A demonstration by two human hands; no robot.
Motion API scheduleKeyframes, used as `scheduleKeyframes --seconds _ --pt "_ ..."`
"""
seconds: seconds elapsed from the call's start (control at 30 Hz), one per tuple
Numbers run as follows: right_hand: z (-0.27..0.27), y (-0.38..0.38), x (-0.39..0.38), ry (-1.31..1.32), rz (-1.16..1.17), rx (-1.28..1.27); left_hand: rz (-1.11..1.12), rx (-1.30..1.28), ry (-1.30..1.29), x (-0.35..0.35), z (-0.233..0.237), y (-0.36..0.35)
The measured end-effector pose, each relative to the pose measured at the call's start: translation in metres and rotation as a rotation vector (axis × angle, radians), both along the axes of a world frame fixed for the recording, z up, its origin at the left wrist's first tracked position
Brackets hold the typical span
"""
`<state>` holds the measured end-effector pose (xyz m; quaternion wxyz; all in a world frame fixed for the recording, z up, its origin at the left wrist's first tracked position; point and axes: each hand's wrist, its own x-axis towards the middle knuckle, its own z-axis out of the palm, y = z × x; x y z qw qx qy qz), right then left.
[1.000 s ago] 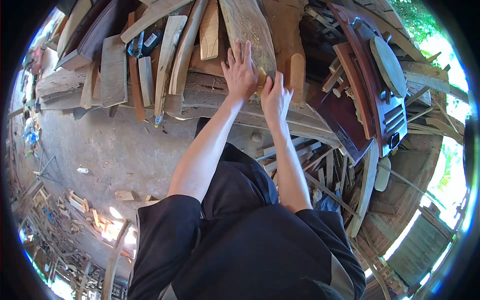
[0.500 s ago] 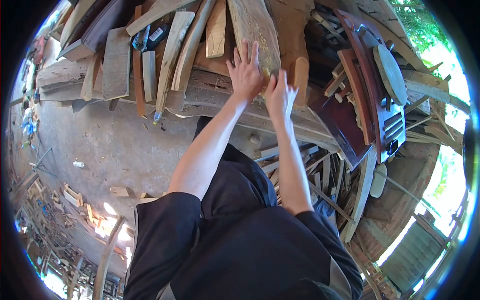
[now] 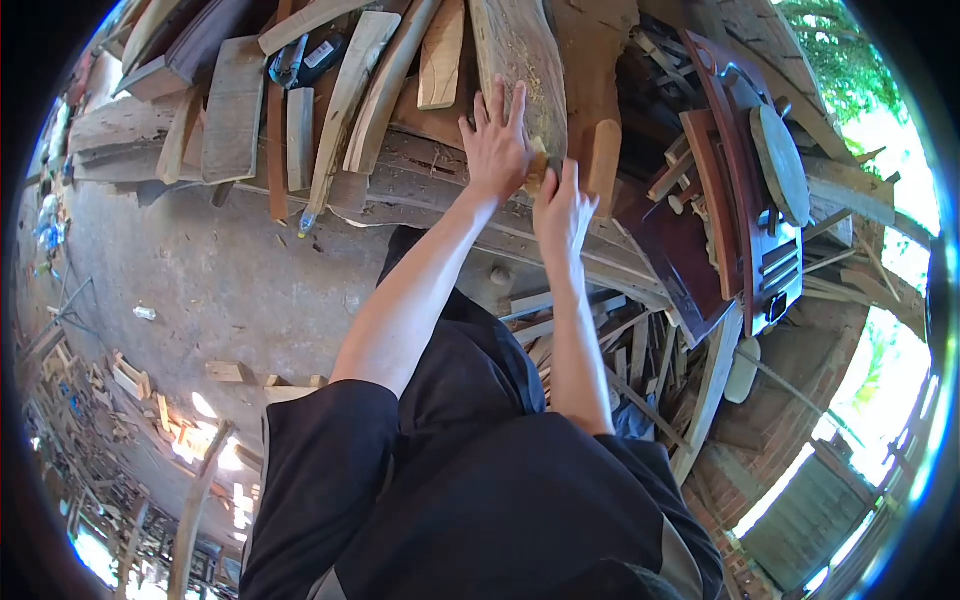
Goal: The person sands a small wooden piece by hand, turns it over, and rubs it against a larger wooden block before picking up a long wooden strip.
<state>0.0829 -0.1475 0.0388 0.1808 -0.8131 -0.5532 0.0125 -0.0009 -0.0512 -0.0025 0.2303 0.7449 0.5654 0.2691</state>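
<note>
My left hand [image 3: 497, 150] lies flat on a long wooden plank [image 3: 522, 55], fingers stretched out and spread toward its far end. My right hand [image 3: 562, 212] is closed beside it at the plank's near end. Its fingers are wrapped round something I cannot make out. A small yellowish piece [image 3: 538, 162] shows between the two hands. Pale shavings or dust lie on the plank beyond my left fingertips. Just right of my right hand is a rounded brown wooden piece [image 3: 602, 160].
Several loose wood pieces [image 3: 232, 110] lie along the bench to the left, with a blue-and-black object [image 3: 290, 62] among them. A dark red-brown piece of furniture [image 3: 715, 180] leans at the right. Scrap wood [image 3: 640, 350] is piled below the bench, above a concrete floor [image 3: 230, 280].
The view has shifted slightly. My right hand sits a little lower relative to my left, and more of the yellowish piece shows between them. My left hand stays flat on the plank.
</note>
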Motion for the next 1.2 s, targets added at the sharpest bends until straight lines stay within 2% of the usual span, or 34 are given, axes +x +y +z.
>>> scheduleKeyframes --seconds 0.07,0.17,0.4,0.53,0.6,0.7,0.8,0.87,1.0,1.07,1.1,1.2 --pt "-0.004 -0.002 0.003 0.065 0.007 0.005 0.009 -0.014 0.024 0.001 -0.005 -0.001" --pt "-0.001 0.037 0.014 0.079 0.018 0.050 -0.004 -0.012 0.018 0.002 -0.001 -0.006" --pt "-0.006 -0.002 0.008 0.111 0.052 0.005 0.035 0.026 0.044 0.003 -0.002 -0.005" --pt "-0.004 0.039 0.015 0.108 0.042 -0.036 0.008 0.005 0.019 0.001 0.001 -0.006" --pt "-0.005 0.023 0.007 0.034 0.037 -0.002 -0.003 -0.002 -0.011 0.000 0.004 -0.006" --pt "-0.005 -0.004 0.001 0.129 0.076 0.068 0.009 -0.015 0.023 0.002 0.003 -0.004" --pt "-0.010 0.030 0.016 0.045 0.121 0.027 0.011 0.028 0.113 0.003 -0.005 -0.006" --pt "-0.004 0.039 0.015 0.029 0.103 0.035 0.008 0.039 -0.017 -0.001 0.005 -0.005" --pt "-0.001 0.014 0.003 0.132 0.037 0.016 0.021 0.028 0.072 0.002 0.002 -0.004" --pt "-0.003 0.001 0.001 0.175 0.085 0.203 0.015 -0.003 0.049 0.002 0.003 -0.005" --pt "0.001 0.003 0.001 0.141 0.043 0.077 0.023 0.005 0.041 0.002 0.003 -0.005" --pt "-0.002 0.029 0.016 0.157 -0.035 0.059 0.017 -0.001 0.043 0.004 0.003 -0.006"
